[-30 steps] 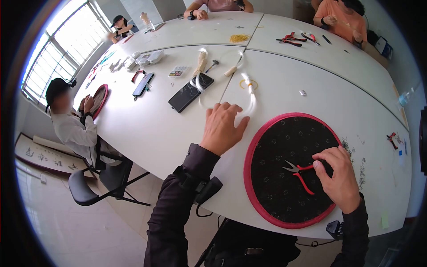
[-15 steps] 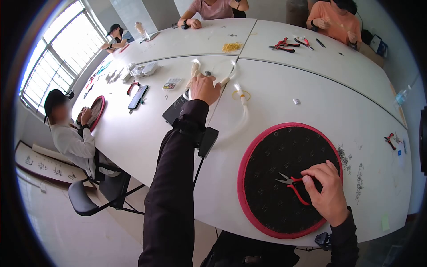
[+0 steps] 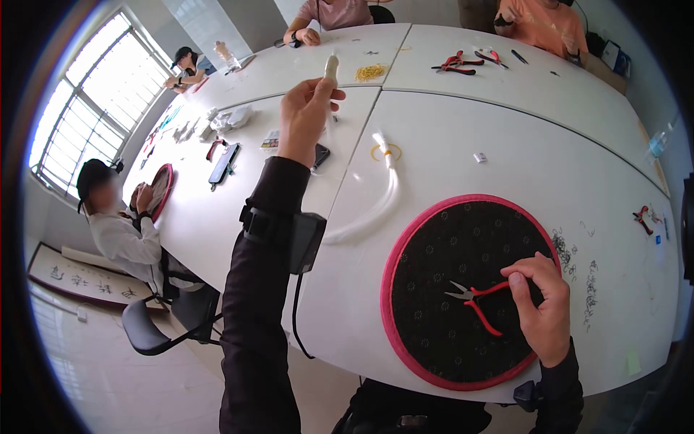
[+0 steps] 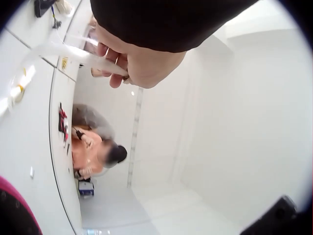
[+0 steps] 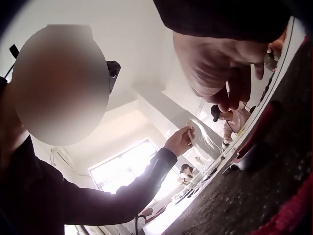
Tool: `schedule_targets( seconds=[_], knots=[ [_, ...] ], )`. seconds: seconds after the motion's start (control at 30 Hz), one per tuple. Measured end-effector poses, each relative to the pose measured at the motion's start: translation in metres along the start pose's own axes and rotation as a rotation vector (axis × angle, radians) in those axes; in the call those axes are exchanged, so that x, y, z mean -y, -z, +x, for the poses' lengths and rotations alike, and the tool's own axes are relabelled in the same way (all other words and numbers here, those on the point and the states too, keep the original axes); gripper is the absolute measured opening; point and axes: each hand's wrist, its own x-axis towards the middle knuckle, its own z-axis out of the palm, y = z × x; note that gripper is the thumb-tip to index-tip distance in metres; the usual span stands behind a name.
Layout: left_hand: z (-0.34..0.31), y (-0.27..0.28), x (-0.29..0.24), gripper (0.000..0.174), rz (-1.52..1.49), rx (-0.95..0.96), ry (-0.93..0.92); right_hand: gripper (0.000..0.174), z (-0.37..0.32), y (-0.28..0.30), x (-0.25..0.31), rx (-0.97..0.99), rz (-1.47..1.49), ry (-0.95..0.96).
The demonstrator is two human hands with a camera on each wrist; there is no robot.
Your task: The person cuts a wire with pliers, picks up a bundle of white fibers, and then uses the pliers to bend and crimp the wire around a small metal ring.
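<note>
My left hand [image 3: 303, 116] is raised over the far part of the table and pinches the bound end of a hank of clear white filament [image 3: 331, 71]. In the left wrist view the translucent strands [image 4: 78, 55] trail from the fingers in a curve. My right hand [image 3: 543, 311] hovers over a round black mat with a red rim [image 3: 448, 231], fingers loosely curled. Red-handled pliers [image 3: 477, 312] lie on the mat with their jaws apart, one handle beneath the right fingertips; the right wrist view shows a gap between fingers and handle.
Another filament hank [image 3: 390, 181] with a yellow tie lies left of the mat. Small dark curled pieces [image 3: 591, 289] are strewn to its right. A phone [image 3: 320, 155] is partly hidden behind my left forearm. Other people sit around the table, with more pliers [image 3: 457, 64] at the far side.
My left hand has reached forward and left past the tied hank, grasped a filament hank near the phone, and lifted it. The right hand has stayed over the pliers.
</note>
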Motion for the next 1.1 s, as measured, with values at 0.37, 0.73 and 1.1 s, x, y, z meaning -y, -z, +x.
schedule_targets(
  seconds=[0.37,0.73,1.1],
  knots=[
    [-0.162,-0.101,-0.049,0.026,0.058,0.262,-0.134,0.035,-0.003,-0.004,0.003,0.107,0.528,-0.272],
    [-0.224,-0.102,-0.028,0.034,0.162,0.588,-0.353,0.032,0.002,-0.012,-0.004,0.073,0.681,-0.4],
    [-0.119,-0.053,0.029,0.041,0.62,0.319,-0.4,0.03,0.002,0.0,0.01,0.013,0.691,-0.341]
  ],
)
